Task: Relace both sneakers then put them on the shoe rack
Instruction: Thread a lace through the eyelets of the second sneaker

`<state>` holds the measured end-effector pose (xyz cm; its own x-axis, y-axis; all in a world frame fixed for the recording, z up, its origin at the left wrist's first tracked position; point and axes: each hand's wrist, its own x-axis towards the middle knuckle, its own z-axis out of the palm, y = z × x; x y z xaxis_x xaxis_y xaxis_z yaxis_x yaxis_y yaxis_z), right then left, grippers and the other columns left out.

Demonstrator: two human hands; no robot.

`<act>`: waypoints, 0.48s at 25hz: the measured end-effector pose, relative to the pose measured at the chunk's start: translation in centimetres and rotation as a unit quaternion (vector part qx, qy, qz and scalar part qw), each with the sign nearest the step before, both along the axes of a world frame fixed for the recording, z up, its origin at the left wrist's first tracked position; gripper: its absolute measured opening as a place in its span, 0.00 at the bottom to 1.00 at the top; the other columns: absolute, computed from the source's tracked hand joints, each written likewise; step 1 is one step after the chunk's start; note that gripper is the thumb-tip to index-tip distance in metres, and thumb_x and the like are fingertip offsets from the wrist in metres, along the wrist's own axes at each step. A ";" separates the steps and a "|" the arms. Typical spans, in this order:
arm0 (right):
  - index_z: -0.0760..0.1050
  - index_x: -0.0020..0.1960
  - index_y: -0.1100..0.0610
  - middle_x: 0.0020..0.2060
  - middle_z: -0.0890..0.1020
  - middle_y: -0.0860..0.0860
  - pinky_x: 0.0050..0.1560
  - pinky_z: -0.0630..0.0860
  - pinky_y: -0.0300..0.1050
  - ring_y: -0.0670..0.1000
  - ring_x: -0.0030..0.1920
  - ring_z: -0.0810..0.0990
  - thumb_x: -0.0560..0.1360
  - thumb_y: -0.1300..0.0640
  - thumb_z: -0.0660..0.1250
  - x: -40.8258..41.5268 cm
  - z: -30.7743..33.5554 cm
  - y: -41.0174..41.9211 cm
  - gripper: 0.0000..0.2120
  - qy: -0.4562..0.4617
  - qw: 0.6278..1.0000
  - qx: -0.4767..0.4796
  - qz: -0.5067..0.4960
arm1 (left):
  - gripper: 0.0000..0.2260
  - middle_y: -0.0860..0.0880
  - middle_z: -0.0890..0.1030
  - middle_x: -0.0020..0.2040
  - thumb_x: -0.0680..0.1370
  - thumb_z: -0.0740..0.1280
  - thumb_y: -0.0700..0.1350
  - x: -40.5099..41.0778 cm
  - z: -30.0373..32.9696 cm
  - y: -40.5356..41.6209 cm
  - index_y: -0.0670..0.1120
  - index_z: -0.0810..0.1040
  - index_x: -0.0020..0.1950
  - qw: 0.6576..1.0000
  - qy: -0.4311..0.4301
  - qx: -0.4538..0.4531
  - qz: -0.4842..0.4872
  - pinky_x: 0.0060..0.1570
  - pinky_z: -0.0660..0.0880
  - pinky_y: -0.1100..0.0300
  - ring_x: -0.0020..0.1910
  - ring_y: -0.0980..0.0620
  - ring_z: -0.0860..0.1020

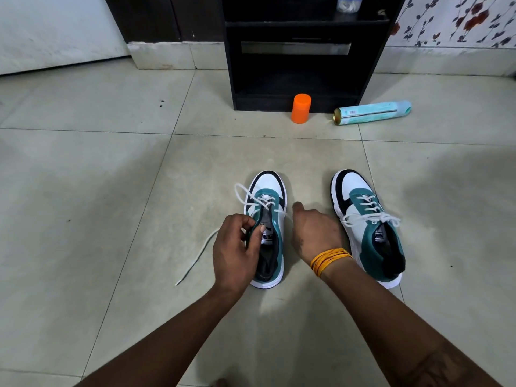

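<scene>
Teal-and-white left sneaker (268, 230) sits half-laced; the left hand (237, 247) pinches its tongue at six o'clock. The right hand (315, 233) pulls its white lace (251, 199) at three o'clock; the laced sneaker (368, 227) lies beyond.

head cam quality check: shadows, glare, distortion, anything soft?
Head view: soft, even light, no hard glare on the floor tiles. Broad dim shadows lie at both sides, with a brighter patch between the forearms. Wide-angle bend shows in the tile joints and the leaning shoe rack. Left hand, right hand and both sneakers are sharp; the wallpaper at the corner looks stretched.
</scene>
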<state>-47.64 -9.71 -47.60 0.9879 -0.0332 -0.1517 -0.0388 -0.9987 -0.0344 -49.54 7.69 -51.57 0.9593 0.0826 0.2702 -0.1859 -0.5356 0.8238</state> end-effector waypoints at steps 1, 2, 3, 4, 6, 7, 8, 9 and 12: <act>0.70 0.64 0.55 0.51 0.83 0.55 0.41 0.69 0.48 0.62 0.51 0.84 0.78 0.59 0.63 0.1 0.2 0.8 0.14 -0.027 0.999 0.014 0.017 | 0.07 0.56 0.77 0.46 0.80 0.74 0.46 0.0 0.0 0.0 0.49 0.76 0.49 1.000 -0.004 0.000 0.000 0.42 0.75 0.56 0.43 0.54 0.77; 0.70 0.63 0.55 0.50 0.83 0.55 0.40 0.67 0.47 0.62 0.50 0.84 0.79 0.59 0.61 0.1 0.3 1.3 0.12 -0.051 0.998 0.023 0.025 | 0.07 0.56 0.77 0.46 0.80 0.74 0.46 -0.1 0.0 -0.1 0.49 0.76 0.49 1.000 -0.006 0.000 0.001 0.42 0.75 0.56 0.43 0.54 0.77; 0.71 0.61 0.55 0.49 0.83 0.54 0.39 0.66 0.47 0.62 0.50 0.84 0.79 0.60 0.60 0.1 0.3 1.5 0.10 -0.061 0.998 0.028 0.018 | 0.07 0.56 0.76 0.46 0.80 0.73 0.46 -0.2 0.0 -0.1 0.49 0.76 0.49 1.000 -0.007 -0.001 0.002 0.42 0.75 0.57 0.43 0.54 0.77; 0.72 0.59 0.55 0.50 0.83 0.55 0.40 0.68 0.48 0.62 0.50 0.84 0.79 0.61 0.60 -0.1 0.3 1.2 0.10 -0.054 0.998 0.026 0.002 | 0.07 0.56 0.76 0.46 0.80 0.73 0.46 -0.2 0.0 -0.2 0.49 0.75 0.49 1.000 -0.007 -0.002 0.003 0.42 0.75 0.57 0.43 0.54 0.77; 0.75 0.58 0.57 0.53 0.83 0.56 0.45 0.74 0.49 0.62 0.54 0.83 0.78 0.62 0.61 -0.5 0.0 0.0 0.10 0.010 0.999 0.003 -0.034 | 0.07 0.56 0.76 0.46 0.80 0.73 0.46 -0.2 0.0 -0.2 0.49 0.75 0.49 1.000 -0.002 -0.005 0.004 0.43 0.75 0.57 0.43 0.54 0.77; 0.76 0.59 0.58 0.55 0.83 0.57 0.50 0.77 0.49 0.62 0.56 0.83 0.78 0.62 0.62 -0.7 -0.1 -0.6 0.11 0.045 0.998 -0.009 -0.045 | 0.07 0.56 0.76 0.47 0.81 0.72 0.46 -0.2 0.0 -0.2 0.49 0.75 0.49 1.000 0.000 -0.006 0.004 0.43 0.75 0.57 0.43 0.54 0.77; 0.77 0.60 0.58 0.56 0.83 0.57 0.53 0.78 0.50 0.62 0.57 0.82 0.78 0.62 0.63 -0.8 -0.1 -1.0 0.12 0.066 0.997 -0.011 -0.050 | 0.07 0.56 0.76 0.47 0.81 0.72 0.46 -0.2 0.0 -0.2 0.49 0.75 0.49 1.000 -0.001 -0.005 0.003 0.43 0.75 0.57 0.43 0.54 0.77; 0.76 0.61 0.58 0.56 0.83 0.58 0.52 0.78 0.50 0.62 0.57 0.82 0.78 0.62 0.63 -0.7 0.0 -1.1 0.12 0.060 0.997 -0.007 -0.047 | 0.07 0.56 0.76 0.47 0.81 0.72 0.46 -0.1 -0.1 -0.2 0.49 0.75 0.49 1.000 -0.002 -0.002 0.002 0.43 0.74 0.57 0.43 0.53 0.77; 0.72 0.61 0.55 0.50 0.84 0.56 0.41 0.71 0.49 0.63 0.51 0.84 0.80 0.57 0.63 0.0 0.7 0.5 0.10 -0.036 0.999 0.015 0.000 | 0.07 0.56 0.76 0.47 0.81 0.72 0.46 -0.1 -0.2 -0.2 0.48 0.75 0.49 1.000 -0.008 0.004 0.002 0.42 0.74 0.58 0.43 0.53 0.76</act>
